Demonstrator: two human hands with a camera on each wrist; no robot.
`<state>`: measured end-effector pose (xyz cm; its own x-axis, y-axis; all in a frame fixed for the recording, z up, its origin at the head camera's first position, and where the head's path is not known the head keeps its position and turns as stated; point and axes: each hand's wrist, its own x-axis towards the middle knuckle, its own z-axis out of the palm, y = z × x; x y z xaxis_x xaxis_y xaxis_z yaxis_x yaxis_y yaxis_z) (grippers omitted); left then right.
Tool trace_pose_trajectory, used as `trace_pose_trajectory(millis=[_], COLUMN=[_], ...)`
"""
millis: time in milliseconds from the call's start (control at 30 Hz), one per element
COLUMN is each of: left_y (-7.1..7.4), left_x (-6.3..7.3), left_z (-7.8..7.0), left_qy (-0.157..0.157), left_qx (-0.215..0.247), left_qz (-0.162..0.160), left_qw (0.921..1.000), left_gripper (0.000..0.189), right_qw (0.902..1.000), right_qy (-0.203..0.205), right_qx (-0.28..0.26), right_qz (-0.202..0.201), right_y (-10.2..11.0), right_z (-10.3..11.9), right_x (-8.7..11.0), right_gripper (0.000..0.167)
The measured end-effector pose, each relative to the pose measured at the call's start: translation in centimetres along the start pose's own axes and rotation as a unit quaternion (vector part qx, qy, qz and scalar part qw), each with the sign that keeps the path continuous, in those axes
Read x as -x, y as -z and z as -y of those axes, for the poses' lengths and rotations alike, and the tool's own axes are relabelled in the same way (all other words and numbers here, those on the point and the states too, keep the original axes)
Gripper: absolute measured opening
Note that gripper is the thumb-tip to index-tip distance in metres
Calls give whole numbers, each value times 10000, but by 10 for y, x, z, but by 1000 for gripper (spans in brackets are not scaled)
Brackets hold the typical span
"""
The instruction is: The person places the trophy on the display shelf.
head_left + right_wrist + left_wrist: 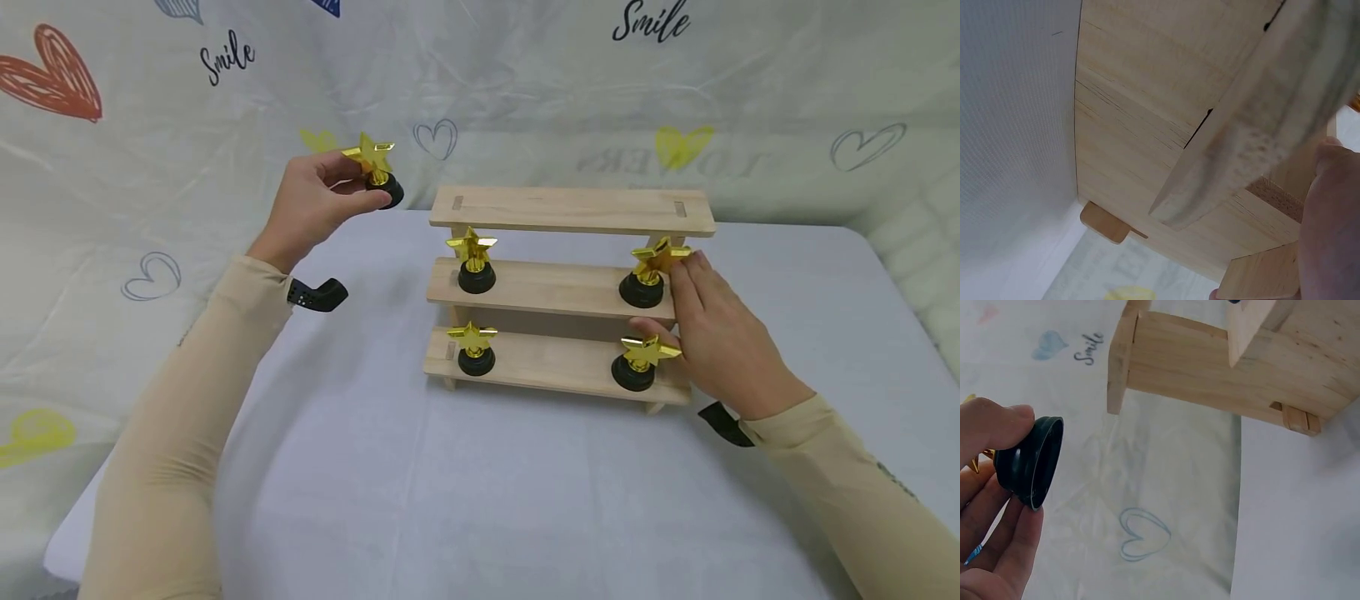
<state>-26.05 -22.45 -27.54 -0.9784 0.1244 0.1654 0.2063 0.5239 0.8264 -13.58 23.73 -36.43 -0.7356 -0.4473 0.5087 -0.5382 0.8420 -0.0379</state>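
My left hand (pixel 311 200) holds a small star trophy (pixel 384 188) by its black base, raised left of the wooden three-tier shelf (pixel 555 287). The hollow underside of that trophy's base (pixel 1046 464) shows in the left wrist view. At the shelf's right end, my right hand (pixel 723 342) grips the middle tier, with the thumb below its front edge and the fingers up along its end. Close to those fingers stands a gold star trophy (pixel 642 290) on the middle tier; another trophy (pixel 633 373) stands below, on the bottom tier near the thumb.
Two more star trophies, one on the middle tier (pixel 476 277) and one on the bottom tier (pixel 476 360), stand at the shelf's left end. A white cloth (pixel 480 500) covers the table. Behind hangs a pale printed curtain (pixel 517 75).
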Motion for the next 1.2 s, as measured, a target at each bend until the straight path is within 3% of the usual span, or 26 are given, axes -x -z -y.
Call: trace_pose_trajectory(millis=[200, 767, 1200], left_y=[-6, -28, -57], left_x=[-5, -15, -19], left_z=[-17, -53, -78], left_qy=[-268, -847, -780], left_qx=[-79, 569, 955], left_qz=[110, 555, 1075], left_qw=[9995, 9932, 9865], left_gripper=[49, 44, 42], right_qw=[10000, 9999, 9998], right_qy=[-23, -5, -138], right_qx=[28, 77, 109], right_qz=[-4, -131, -86], right_y=[0, 1, 1], right_z=[0, 2, 7], right_x=[0, 3, 4], right_gripper=[93, 91, 95])
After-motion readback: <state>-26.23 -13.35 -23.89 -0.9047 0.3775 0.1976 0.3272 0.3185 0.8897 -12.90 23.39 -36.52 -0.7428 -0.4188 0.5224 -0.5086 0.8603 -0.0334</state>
